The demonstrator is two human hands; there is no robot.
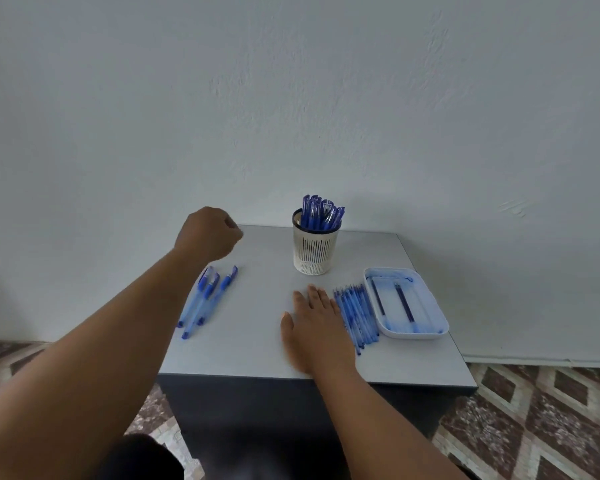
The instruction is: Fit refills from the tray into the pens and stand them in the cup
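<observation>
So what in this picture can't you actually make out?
- Left hand, head view: fingers curl away from the camera, so anything inside is hidden.
- Pens in the cup: they overlap, so no count.
- Row of pens beside the tray: blurred and overlapping; fitted or not is unclear.
- Right hand: motion blur hides table contact.

Soft even daylight, bluish cast; wide-angle bowing, slight motion blur.
</observation>
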